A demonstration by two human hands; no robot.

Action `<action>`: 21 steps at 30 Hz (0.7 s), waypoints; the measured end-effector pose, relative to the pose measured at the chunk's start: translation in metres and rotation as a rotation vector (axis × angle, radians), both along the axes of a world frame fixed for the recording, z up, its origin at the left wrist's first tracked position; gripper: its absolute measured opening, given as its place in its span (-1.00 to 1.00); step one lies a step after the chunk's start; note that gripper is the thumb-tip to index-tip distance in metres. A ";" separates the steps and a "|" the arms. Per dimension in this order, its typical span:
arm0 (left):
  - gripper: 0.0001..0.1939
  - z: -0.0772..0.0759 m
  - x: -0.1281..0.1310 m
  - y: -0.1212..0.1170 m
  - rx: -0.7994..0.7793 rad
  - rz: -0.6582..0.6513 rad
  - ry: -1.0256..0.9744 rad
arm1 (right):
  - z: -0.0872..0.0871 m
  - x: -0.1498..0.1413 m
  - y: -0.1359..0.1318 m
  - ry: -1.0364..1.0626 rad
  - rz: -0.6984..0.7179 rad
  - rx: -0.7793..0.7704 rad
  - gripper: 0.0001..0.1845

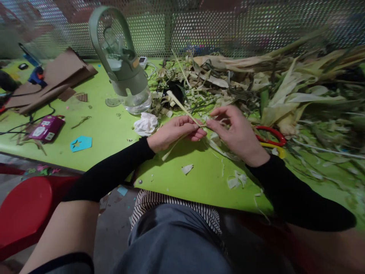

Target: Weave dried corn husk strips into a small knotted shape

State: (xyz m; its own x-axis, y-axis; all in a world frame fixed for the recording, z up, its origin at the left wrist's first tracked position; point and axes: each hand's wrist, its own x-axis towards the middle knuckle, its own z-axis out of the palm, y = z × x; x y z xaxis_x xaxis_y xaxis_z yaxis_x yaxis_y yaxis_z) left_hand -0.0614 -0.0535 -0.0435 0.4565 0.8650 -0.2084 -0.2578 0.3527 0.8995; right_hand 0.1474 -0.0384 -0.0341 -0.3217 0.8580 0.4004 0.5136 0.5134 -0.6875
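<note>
Your left hand [173, 131] hides part of the pale strip [181, 107]; picture edges crop the red stool [25, 211] and blurred husk pile [302, 95].

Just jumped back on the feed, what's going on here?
A person is working a pale strip of plant material over a green table. The left hand pinches it; the right hand's fingertips are close by its near end, though their exact grip is unclear. Dry husks are heaped beyond the hands and to the right, with red and yellow handles beside the right wrist. A crumpled white tissue lies near the left hand.
</note>
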 end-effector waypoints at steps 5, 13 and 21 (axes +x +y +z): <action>-0.84 0.004 0.003 0.003 -0.050 0.113 0.011 | -0.005 0.001 -0.001 -0.320 0.015 0.360 -0.68; -0.87 0.002 0.001 0.005 0.006 0.076 0.064 | -0.015 0.002 0.003 -0.379 0.126 0.180 -0.76; -0.91 -0.008 -0.001 0.007 0.185 0.009 0.198 | -0.001 -0.001 -0.006 -0.250 0.158 0.124 -0.77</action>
State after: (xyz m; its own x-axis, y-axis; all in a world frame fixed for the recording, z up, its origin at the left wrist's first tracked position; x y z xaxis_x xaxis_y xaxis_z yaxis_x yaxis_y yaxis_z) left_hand -0.0629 -0.0461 -0.0513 0.4148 0.9005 -0.1303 -0.0731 0.1757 0.9817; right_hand 0.1467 -0.0440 -0.0349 -0.5485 0.7393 0.3906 0.5661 0.6722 -0.4772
